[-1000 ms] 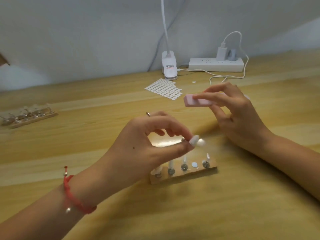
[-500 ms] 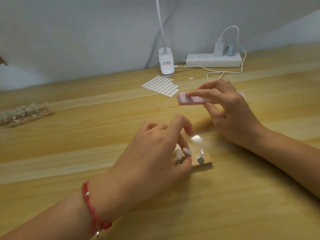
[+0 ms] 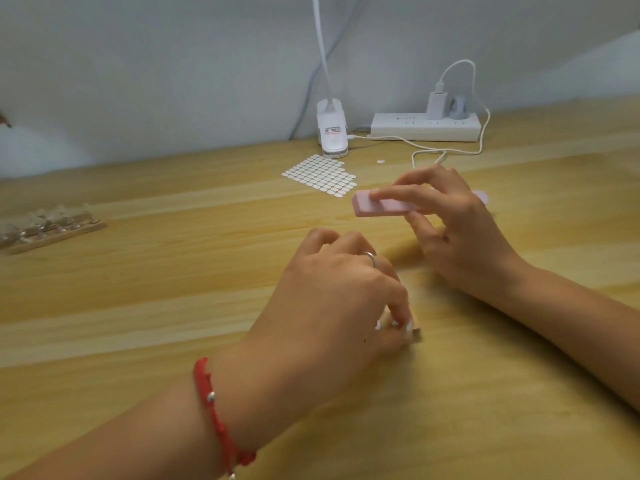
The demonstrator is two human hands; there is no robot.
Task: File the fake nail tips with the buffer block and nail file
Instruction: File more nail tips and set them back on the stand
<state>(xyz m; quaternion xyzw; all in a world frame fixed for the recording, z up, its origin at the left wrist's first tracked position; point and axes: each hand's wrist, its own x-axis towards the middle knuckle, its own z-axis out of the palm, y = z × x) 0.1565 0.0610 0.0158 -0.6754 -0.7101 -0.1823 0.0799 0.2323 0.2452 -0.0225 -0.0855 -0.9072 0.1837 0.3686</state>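
My left hand (image 3: 339,306) lies palm down over the small wooden nail stand (image 3: 417,336), of which only the right corner shows. Its thumb and fingertips are pinched together at that end, on a nail tip that they mostly hide. My right hand (image 3: 460,244) hovers behind and to the right, holding the pink buffer block (image 3: 367,207) level between forefinger and thumb. The block is well clear of the stand. A pale pink nail file end (image 3: 481,196) pokes out behind my right hand.
A sheet of small white adhesive tabs (image 3: 320,174) lies behind the hands. A white lamp base (image 3: 331,133) and a power strip (image 3: 426,126) with a looping cable (image 3: 446,152) sit by the wall. Another wooden stand with clear tips (image 3: 52,226) rests far left.
My left hand has come down from holding a white nail tip in the air onto the stand and shifted to its right end, covering the pegs. The right hand with the block has hardly moved.
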